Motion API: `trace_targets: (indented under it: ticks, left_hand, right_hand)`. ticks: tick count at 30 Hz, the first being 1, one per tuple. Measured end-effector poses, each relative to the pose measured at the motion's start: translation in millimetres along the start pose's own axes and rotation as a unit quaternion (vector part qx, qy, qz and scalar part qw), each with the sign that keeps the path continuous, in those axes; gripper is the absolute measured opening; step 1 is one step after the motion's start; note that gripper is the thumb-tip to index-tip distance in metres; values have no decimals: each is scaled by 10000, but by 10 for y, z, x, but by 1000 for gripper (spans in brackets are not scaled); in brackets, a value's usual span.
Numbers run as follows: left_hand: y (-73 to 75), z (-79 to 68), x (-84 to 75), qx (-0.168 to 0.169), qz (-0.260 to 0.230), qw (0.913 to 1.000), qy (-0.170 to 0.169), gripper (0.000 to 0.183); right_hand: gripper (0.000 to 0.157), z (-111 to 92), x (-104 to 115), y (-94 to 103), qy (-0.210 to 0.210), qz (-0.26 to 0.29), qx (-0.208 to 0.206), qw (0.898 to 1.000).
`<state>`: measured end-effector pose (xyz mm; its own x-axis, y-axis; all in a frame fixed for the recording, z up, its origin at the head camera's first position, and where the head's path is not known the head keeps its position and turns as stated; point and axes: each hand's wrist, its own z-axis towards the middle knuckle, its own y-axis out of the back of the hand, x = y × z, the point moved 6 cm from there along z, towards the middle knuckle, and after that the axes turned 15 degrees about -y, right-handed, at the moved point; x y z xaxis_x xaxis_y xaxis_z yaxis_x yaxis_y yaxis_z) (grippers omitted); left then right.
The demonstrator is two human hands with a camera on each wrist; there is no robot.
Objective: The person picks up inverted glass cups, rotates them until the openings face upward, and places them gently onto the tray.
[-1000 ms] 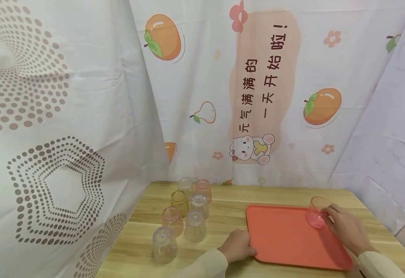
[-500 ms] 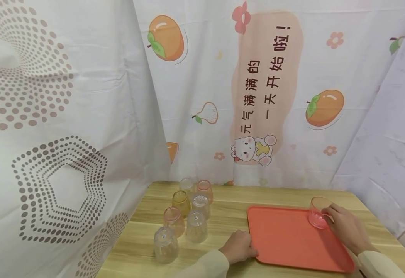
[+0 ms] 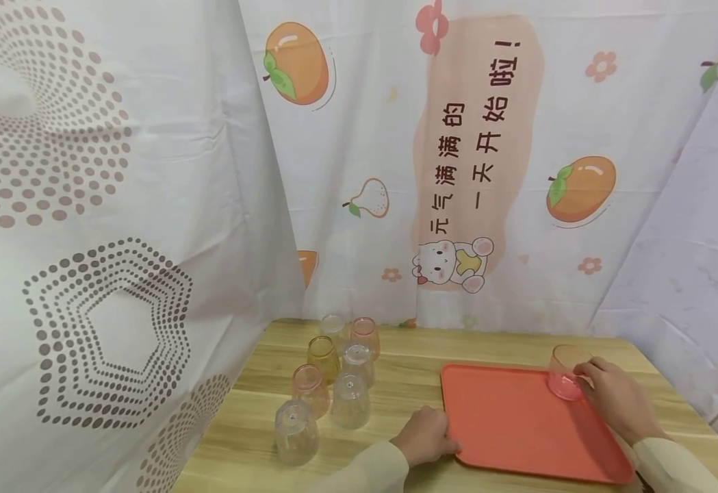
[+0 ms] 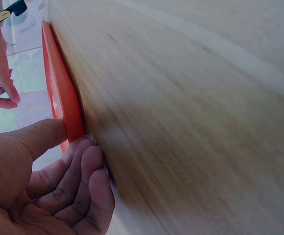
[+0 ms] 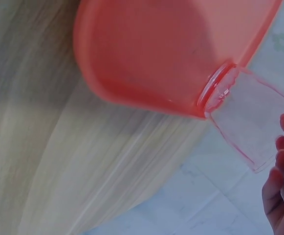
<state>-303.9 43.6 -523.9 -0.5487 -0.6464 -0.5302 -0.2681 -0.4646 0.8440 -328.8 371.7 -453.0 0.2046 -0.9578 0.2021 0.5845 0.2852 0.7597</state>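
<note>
A: Head view first; where is the left hand (image 3: 423,436)?

B: At the near left corner of the red tray (image 3: 513,424), thumb along the rim; the rest of its fingers are hard to make out from above.

A: And the right hand (image 3: 619,400)?

B: Over the tray's far right corner; its fingers are bent and their tips meet the side of a pink tumbler (image 3: 565,387), which stands mouth up on the tray; a cream sleeve (image 3: 675,465) covers the forearm.

A: What else is on the wood-grain table (image 3: 402,383)?

B: To the left, well apart from the tray, a cluster of four clear tumblers (image 3: 296,433), two rosy tumblers (image 3: 311,392) and one amber tumbler (image 3: 324,359); the nearest ones have their narrow ends up; a fruit-print curtain (image 3: 346,150) hangs behind.

A: Now the left wrist view; how far drawn in is that hand?

B: Nearly all the way; the thumb presses one side of the tray's edge and the other fingers curl in at its corner, down by the table top, so the edge is pinched between them; the right hand shows beyond, fingers bent.

A: And the right wrist view?

B: The hand is partly cut off; its fingers are half curled, holding the pink tumbler lightly by the wall near the rim; the thick base sits at the tray's corner.
</note>
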Motion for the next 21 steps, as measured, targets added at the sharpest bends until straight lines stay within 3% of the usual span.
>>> trace_targets:
  ticks: [8, 21]
  left_hand:
    - [13, 4, -10, -63, 114, 9999, -66, 49]
    - [10, -20, -22, -31, 132, 9999, 48, 49]
  right_hand:
    - [21, 11, 5, 8, -233, 17, 64, 9997]
    - [45, -51, 21, 77, -292, 162, -166, 9993]
